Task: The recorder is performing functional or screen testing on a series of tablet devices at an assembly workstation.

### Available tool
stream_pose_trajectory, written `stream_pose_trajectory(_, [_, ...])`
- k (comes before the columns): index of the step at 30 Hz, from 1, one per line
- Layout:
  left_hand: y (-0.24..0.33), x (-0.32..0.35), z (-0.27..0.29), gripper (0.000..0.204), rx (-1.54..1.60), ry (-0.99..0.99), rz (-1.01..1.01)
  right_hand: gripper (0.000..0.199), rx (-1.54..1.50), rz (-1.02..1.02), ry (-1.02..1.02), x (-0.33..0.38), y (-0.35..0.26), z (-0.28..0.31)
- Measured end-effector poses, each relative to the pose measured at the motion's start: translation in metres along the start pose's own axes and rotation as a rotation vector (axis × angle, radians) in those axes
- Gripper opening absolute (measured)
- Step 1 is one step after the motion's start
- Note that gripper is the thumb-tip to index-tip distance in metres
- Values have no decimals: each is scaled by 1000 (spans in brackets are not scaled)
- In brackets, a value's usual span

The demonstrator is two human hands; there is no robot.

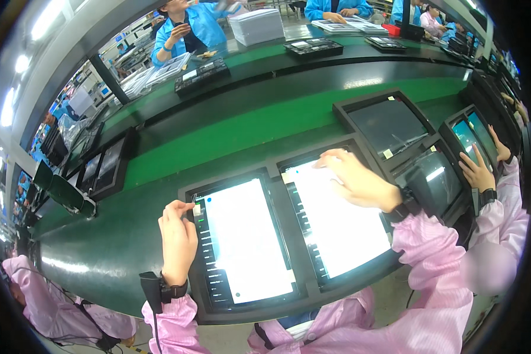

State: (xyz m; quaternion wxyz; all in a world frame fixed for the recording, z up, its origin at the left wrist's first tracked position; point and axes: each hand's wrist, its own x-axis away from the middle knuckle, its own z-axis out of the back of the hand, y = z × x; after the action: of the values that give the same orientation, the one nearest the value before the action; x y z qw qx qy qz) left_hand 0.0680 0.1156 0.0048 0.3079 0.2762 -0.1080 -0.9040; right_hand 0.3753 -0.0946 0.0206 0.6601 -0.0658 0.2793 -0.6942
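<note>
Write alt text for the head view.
A person's left hand pinches the top left corner of a lit tablet, and the right hand touches a second lit tablet, both on a green conveyor.

Green conveyor belt (230,133), ceiling strip lights (44,17)

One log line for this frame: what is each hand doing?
left hand: fingertips at left tablet top-left corner | right hand: on right tablet top edge | both screens lit white | tablets in tray on green belt
</note>
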Motion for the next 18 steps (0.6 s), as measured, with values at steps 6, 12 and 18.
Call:
stream_pose_trajectory(6, [-10, 1, -13, 34, -47, 9, -64, 36, -4, -50, -113, -21, 1, -27])
stream_pose_trajectory(12, [-13, -5, -17, 36, -61, -2, -75, 35, 61, -23, -127, -32, -1, -35])
stream_pose_trajectory(18, [-13, -8, -20, 40, -100, -65, -95, 33, 62, -32, -123, -33, -2, -38])
